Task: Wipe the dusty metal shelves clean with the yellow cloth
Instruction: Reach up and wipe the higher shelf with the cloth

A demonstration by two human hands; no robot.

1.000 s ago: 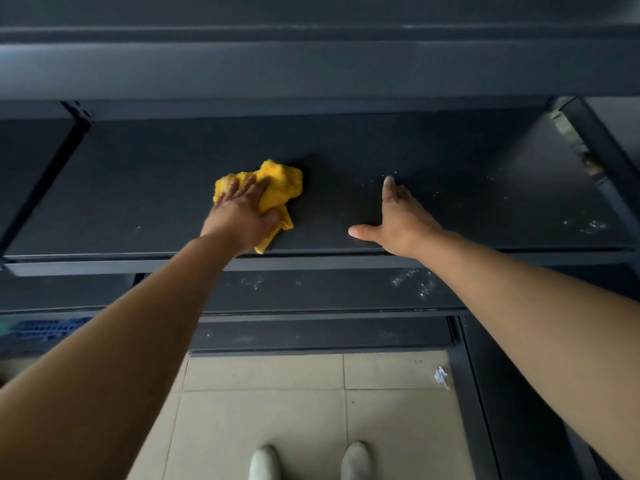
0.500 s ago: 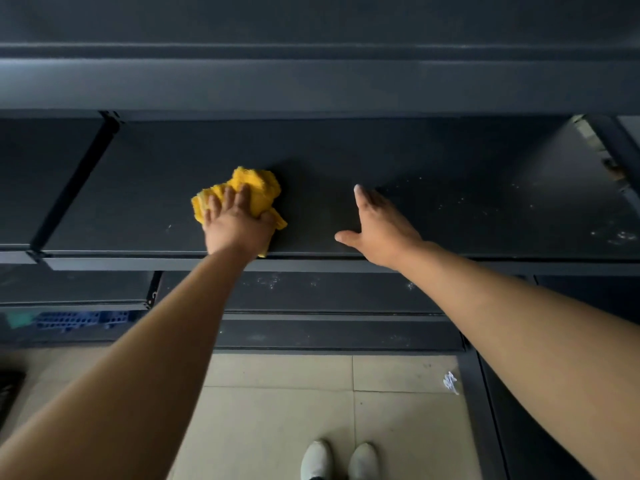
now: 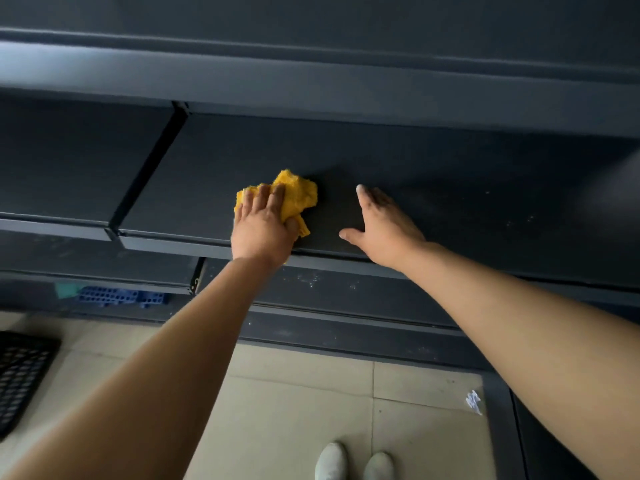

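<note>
We note the dark metal shelf (image 3: 450, 202): matte, with faint pale specks toward its right end that are hard to make out in shadow. Near the shelf's front edge, left hand (image 3: 261, 226) lies with fingers flat and slightly spread. It presses the yellow cloth (image 3: 298, 195), crumpled, nubbly and partly hidden under the palm. Further right on the shelf, right hand (image 3: 384, 230) lies flat, fingers together, thumb out.

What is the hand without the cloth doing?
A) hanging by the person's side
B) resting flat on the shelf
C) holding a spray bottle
B: the right hand lies open, fingers straight, on the shelf beside the left hand pressing the yellow cloth.
</note>
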